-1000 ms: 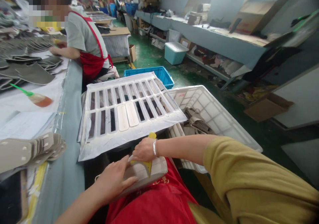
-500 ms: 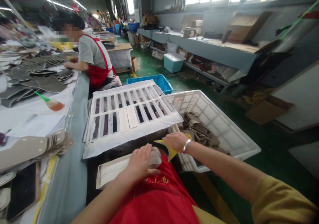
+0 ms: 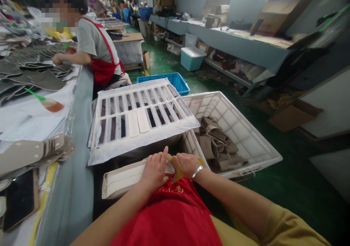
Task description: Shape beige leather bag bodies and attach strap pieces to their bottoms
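Observation:
A long off-white piece [image 3: 124, 182] with raised edges, like a shallow leather trough, lies across my lap. My left hand [image 3: 155, 168] grips its right end, fingers over the top and partly hiding it. Just beside that hand, my right hand [image 3: 188, 164] holds a yellow flat scraper-like piece [image 3: 177, 173] with pointed corners. The scraper's pointed side is close against the end of the off-white piece; whether they touch is hard to tell. In front stands a white slotted rack [image 3: 123, 142], with two off-white strips [image 3: 139, 122] lying on it.
A white plastic crate [image 3: 246, 140] with grey-brown cut pieces [image 3: 216, 140] stands at the right. On the left table are stacked taupe pieces [image 3: 38, 151], a phone [image 3: 20, 198] and a glue bottle [image 3: 50, 104]. A co-worker [image 3: 95, 49] sits ahead at that table.
My right hand has moved left with the yellow scraper, up to the end of the off-white piece and my left hand. The view has shifted slightly.

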Tool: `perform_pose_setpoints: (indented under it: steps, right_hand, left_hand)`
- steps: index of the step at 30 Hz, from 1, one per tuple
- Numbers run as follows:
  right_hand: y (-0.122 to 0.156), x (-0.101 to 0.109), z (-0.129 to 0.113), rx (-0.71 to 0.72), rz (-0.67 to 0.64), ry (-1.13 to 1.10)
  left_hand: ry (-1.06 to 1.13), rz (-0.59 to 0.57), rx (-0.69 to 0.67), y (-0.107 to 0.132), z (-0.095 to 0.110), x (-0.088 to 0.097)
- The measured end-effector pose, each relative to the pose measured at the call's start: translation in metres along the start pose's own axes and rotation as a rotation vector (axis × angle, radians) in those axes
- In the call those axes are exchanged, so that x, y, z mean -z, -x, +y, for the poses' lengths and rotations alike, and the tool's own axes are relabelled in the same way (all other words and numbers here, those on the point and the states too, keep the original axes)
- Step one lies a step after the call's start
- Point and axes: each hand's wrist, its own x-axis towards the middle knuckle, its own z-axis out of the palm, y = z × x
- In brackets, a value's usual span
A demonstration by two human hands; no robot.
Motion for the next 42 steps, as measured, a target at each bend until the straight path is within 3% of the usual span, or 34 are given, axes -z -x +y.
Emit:
perform_pose_setpoints:
  steps: [13,21,28,33,42]
  right_hand:
    - [-0.005,0.007,-0.019,-0.083,-0.123,0.059]
    - [0.000,0.004,-0.036,-0.257,-0.143,0.056]
    - [-0.007,0.000,-0.047,-0.354,-0.125,0.039]
    - [-0.009,-0.003,-0.054,-0.382,-0.099,0.070]
    - [-0.020,-0.004,-0.053,-0.383,-0.022,0.065]
  left_hand:
    - [-0.083,0.059,-0.033,0.004,-0.001,-0.001]
    - [-0.022,0.070,-0.050,0.006,-0.009,-0.004]
    - [-0.019,-0.063,-0.082,0.006,-0.014,0.004]
    - [0.131,-0.147,-0.120,0.007,-0.026,0.010]
    - [0.189,-0.021,-0.044,0.005,-0.035,0.011]
